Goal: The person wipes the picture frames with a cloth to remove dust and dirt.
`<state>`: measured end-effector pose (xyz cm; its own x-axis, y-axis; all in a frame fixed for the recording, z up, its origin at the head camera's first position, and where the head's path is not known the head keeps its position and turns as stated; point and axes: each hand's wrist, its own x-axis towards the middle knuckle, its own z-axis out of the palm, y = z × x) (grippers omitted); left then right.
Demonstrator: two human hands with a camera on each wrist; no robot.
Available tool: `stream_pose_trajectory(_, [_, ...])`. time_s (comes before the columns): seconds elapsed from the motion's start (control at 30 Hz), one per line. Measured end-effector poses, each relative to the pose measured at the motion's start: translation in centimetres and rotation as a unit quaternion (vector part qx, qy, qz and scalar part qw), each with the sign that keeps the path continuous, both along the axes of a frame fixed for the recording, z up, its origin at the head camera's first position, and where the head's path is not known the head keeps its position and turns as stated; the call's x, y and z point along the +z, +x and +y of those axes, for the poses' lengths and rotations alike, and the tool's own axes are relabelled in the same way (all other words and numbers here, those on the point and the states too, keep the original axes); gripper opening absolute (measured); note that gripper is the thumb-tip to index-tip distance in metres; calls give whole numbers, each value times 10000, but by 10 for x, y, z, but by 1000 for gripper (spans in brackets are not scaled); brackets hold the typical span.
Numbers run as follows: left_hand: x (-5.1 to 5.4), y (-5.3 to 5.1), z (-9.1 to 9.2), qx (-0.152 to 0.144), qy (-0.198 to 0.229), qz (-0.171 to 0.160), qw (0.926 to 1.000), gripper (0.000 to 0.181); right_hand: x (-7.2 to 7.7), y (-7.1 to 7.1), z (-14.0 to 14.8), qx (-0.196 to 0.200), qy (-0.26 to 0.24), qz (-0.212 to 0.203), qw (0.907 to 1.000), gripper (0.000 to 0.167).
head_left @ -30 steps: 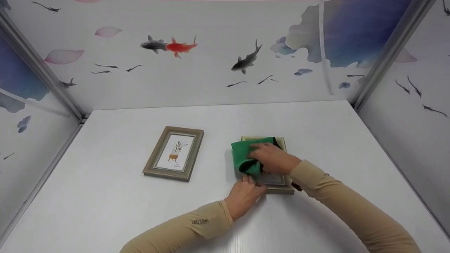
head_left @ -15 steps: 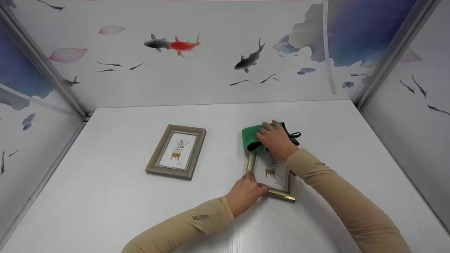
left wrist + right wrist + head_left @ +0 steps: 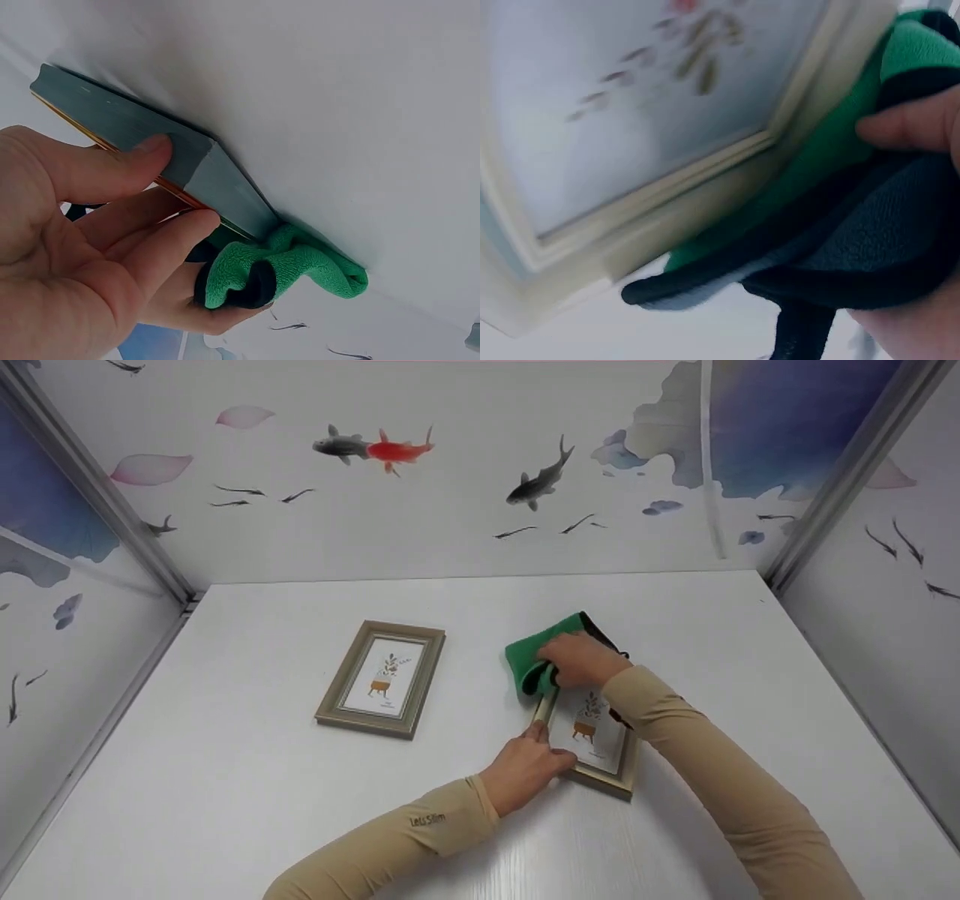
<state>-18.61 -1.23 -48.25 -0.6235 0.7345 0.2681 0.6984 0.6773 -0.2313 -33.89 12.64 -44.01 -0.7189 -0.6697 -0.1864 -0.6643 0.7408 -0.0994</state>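
My right hand point(image 3: 583, 660) grips a folded green cloth point(image 3: 529, 652) with black edging, over the far end of a gold-toned picture frame point(image 3: 634, 769). In the right wrist view, the cloth point(image 3: 840, 142) lies along the frame's border point(image 3: 697, 187), beside the glass. At the near left corner, my left hand point(image 3: 525, 772) holds the frame. The left wrist view has its thumb on one side of the frame point(image 3: 97, 112) and a finger near the corner. The potted-plant print shows partly; cloth and right hand hide the frame's far end.
A second picture frame point(image 3: 330, 705) with a similar plant print lies flat to the left on the white table point(image 3: 225, 780). White panels point(image 3: 450, 532) printed with fish and petals enclose the table's back and sides.
The right hand has moved the cloth from the middle of the frame to its far end, then leftward. The frame has shifted nearer and turned slightly. The left hand stays at the corner.
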Motion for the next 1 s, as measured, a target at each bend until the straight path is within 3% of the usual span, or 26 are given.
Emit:
stream_pose_trajectory(0.13, [1, 1, 0, -41, 24, 55, 10000, 17, 11, 12, -13, 307, 123, -382, 9987, 23])
stream_pose_trajectory(0.33, [0, 2, -1, -50, -40, 141, 9999, 16, 23, 26, -23, 398, 243, -828, 9955, 37])
stream_pose_trajectory(0.47, [1, 0, -1, -37, -39, 135, 9999, 14, 17, 21, -17, 518, 161, -540, 9971, 27])
stream_pose_trajectory(0.57, [3, -2, 0, 8, -59, 108, 9999, 12, 13, 15, -8, 583, 94, -17, 9983, 22])
stream_pose_trajectory(0.7, [3, -1, 0, 99, -136, 84, 9998, 11, 6, 7, 5, 469, -32, 575, 9972, 27])
stream_pose_trajectory(0.87, [0, 1, 1, 170, -167, 260, 9994, 10, -1, -1, 16, 61, -113, 798, 9967, 32])
stream_pose_trajectory(1.0, [-3, 2, -1, 248, -392, 436, 9980, 8, -1, -5, 24, -47, -111, 919, 9957, 36])
